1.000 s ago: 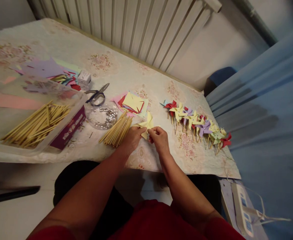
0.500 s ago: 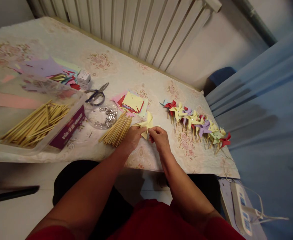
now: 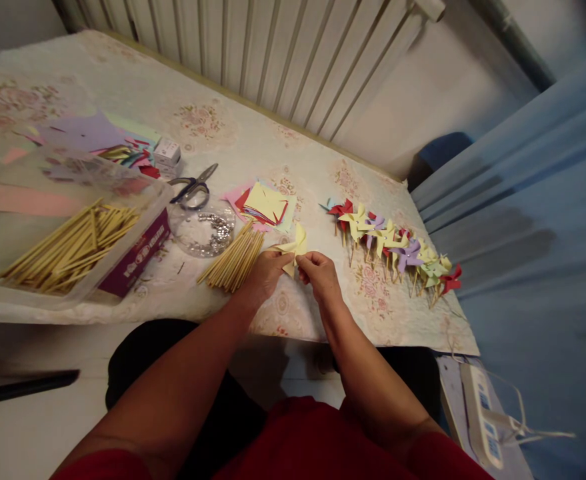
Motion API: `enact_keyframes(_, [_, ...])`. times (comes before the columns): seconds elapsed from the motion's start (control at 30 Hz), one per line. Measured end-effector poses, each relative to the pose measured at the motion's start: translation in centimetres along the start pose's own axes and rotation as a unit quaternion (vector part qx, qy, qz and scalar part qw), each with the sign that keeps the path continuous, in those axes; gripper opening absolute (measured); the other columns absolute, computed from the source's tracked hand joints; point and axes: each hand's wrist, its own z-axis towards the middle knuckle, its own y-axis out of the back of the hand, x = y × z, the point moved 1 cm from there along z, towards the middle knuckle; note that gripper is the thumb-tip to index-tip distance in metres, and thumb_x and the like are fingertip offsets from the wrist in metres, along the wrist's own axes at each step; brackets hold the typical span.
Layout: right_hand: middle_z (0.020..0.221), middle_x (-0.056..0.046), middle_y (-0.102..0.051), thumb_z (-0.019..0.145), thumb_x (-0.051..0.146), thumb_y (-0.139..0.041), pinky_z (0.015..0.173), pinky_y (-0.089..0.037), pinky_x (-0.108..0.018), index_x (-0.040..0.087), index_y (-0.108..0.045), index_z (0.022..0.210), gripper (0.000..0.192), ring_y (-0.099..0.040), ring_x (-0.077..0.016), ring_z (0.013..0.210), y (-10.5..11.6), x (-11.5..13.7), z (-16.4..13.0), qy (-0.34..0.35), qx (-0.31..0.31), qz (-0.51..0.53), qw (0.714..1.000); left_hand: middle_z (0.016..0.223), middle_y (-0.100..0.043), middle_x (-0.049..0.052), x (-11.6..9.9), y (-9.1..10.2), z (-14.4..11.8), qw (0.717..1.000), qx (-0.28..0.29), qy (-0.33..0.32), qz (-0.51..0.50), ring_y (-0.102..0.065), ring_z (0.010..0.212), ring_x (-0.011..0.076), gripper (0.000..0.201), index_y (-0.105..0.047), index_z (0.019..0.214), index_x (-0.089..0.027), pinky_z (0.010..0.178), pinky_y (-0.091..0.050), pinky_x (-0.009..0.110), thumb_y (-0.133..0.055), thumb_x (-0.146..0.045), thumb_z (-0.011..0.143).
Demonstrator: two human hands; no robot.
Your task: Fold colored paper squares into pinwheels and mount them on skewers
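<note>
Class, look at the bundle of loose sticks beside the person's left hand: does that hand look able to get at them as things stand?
Probably yes, once freed. The left hand lies right beside the loose sticks with nothing between, but both hands now pinch the yellow paper.

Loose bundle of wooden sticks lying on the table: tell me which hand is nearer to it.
Left. The left hand lies right beside the loose bundle of wooden sticks, holding the pale yellow paper piece. The right hand grips the paper on the far side.
</note>
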Motion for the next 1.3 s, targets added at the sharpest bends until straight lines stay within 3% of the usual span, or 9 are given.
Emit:
enact_keyframes(0.27, [0.046,0.006,-0.052,0.069,0.041,-0.068,0.044,-0.031,-0.023,0.020,-0.058,0.064,0.024,-0.042,-0.0092,0.042,0.5,-0.1,0.2,0.005,0.033,0.007,0.999,0.064,-0.063,0.000,-0.3,-0.2,-0.2,1.000,0.001,0.014,0.000,-0.060,0.068,0.0155,0.019,-0.066,0.080,-0.014,0.061,-0.043,0.025,-0.067,-0.028,0.068])
enact_keyframes(0.47, [0.043,0.006,-0.050,0.066,0.042,-0.069,0.044,-0.028,-0.023,0.020,-0.056,0.061,0.026,-0.039,-0.0085,0.040,0.7,0.2,0.4,-0.016,0.042,-0.004,0.999,0.058,-0.058,-0.003,-0.6,-0.3,-0.5,0.999,-0.014,0.027,0.029,-0.052,0.055,0.0111,0.014,-0.065,0.074,-0.015,0.056,-0.039,0.024,-0.068,-0.026,0.067])
enact_keyframes(0.8, [0.043,0.006,-0.050,0.063,0.043,-0.070,0.043,-0.026,-0.023,0.020,-0.055,0.058,0.028,-0.037,-0.0081,0.040,1.1,1.1,0.5,-0.039,0.054,-0.029,0.997,0.064,-0.062,0.001,0.6,0.9,0.4,0.998,0.020,0.028,0.047,-0.057,0.059,0.0129,0.020,-0.067,0.083,-0.013,0.057,-0.041,0.024,-0.068,-0.028,0.070])
enact_keyframes(0.97, [0.043,0.006,-0.050,0.062,0.042,-0.071,0.042,-0.025,-0.023,0.020,-0.055,0.058,0.027,-0.037,-0.0077,0.039,1.2,1.2,0.6,-0.042,0.055,-0.023,0.997,0.066,-0.064,0.002,0.0,0.4,0.2,0.998,0.054,0.041,0.013,-0.058,0.059,0.0130,0.022,-0.068,0.083,-0.013,0.058,-0.042,0.025,-0.070,-0.029,0.069])
enact_keyframes(1.23, [0.042,0.005,-0.049,0.062,0.042,-0.070,0.042,-0.025,-0.023,0.020,-0.054,0.056,0.028,-0.037,-0.0080,0.039,1.2,1.5,0.5,-0.045,0.046,-0.033,0.997,0.063,-0.062,0.002,-0.1,0.4,0.1,0.997,0.065,0.045,0.008,-0.055,0.057,0.0123,0.022,-0.068,0.082,-0.012,0.055,-0.041,0.024,-0.070,-0.030,0.069])
enact_keyframes(1.3, [0.042,0.005,-0.049,0.062,0.042,-0.070,0.042,-0.025,-0.023,0.020,-0.054,0.055,0.028,-0.036,-0.0078,0.039,1.1,1.5,0.4,-0.043,0.040,-0.033,0.998,0.061,-0.061,0.002,0.0,0.6,0.1,0.998,0.046,0.034,0.024,-0.054,0.056,0.0119,0.020,-0.068,0.080,-0.012,0.054,-0.040,0.024,-0.070,-0.030,0.069])
